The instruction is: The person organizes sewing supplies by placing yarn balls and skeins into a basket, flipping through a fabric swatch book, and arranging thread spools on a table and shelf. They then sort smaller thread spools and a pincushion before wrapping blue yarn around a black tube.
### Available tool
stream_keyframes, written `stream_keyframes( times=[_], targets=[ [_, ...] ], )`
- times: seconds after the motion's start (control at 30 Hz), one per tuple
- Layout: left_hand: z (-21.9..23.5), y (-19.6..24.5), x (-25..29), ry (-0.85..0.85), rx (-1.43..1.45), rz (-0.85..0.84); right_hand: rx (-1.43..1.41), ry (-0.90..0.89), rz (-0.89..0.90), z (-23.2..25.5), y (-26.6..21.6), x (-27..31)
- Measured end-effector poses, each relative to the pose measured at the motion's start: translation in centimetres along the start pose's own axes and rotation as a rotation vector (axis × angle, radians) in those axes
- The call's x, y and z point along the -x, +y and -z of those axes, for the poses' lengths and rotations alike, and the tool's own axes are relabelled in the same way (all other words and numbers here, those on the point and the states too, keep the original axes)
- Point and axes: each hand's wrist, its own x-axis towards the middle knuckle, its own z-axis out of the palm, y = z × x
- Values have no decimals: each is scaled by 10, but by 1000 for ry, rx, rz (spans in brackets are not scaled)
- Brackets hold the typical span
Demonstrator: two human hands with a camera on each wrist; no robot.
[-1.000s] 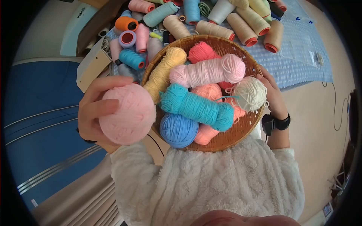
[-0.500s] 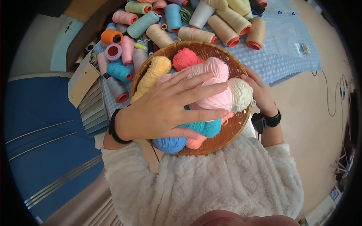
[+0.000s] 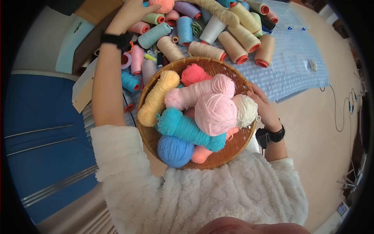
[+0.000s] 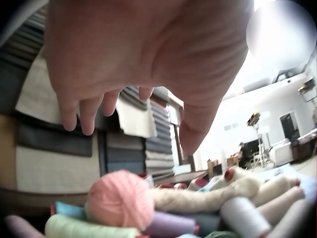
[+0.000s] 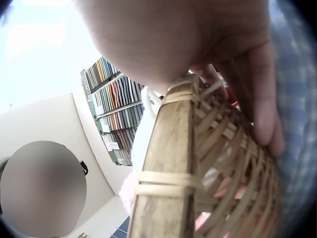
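Note:
The left hand (image 3: pixel 136 12) reaches to the far edge of the spool pile, beside a coral yarn ball (image 3: pixel 162 4). In the left wrist view the hand (image 4: pixel 143 54) hangs above that coral ball (image 4: pixel 121 201), fingers spread apart and nothing between them. The right hand (image 3: pixel 266 109) holds the right rim of a round wicker basket (image 3: pixel 237 150); in the right wrist view its fingers (image 5: pixel 265 109) wrap the rim's outer side. Inside the basket lie a pink ball (image 3: pixel 215 114), a pink skein, a yellow skein (image 3: pixel 159 97), a teal skein (image 3: pixel 191 130), a blue ball (image 3: pixel 175 151) and a white ball (image 3: pixel 246 110).
Many thread spools (image 3: pixel 202 50) crowd the table behind the basket, on a blue checked cloth (image 3: pixel 300 80). Clear plastic bags (image 3: pixel 290 54) lie at the right. Fabric sample books (image 3: pixel 83 89) stand at the left. A black cable (image 3: pixel 128 109) hangs left of the basket.
The left hand placed the pink ball on the skeins in the basket, let go, and moved up and away to the far side of the spools. The right hand stays on the rim.

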Motion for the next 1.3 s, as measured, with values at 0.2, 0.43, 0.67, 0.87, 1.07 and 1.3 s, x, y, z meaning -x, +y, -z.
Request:
stream_keyframes(
  times=[0.2,0.43,0.67,0.87,1.07,1.3],
  targets=[
    [-46,-19,-28,-303,6,-38,-35,-43,23,5,6,-5],
    [-5,63,2,-113,99,15,42,-46,56,9,8,-8],
    [32,103,64,-377,394,-370,-17,-12,31,1,4,-5],
    [7,122,113,-608,451,-222,-10,22,1,0,3,-2],
    [3,102,116,-485,500,-69,16,2,34,1,2,-3],
    [4,95,129,-618,526,-43,-22,10,14,0,3,-4]
  ],
)
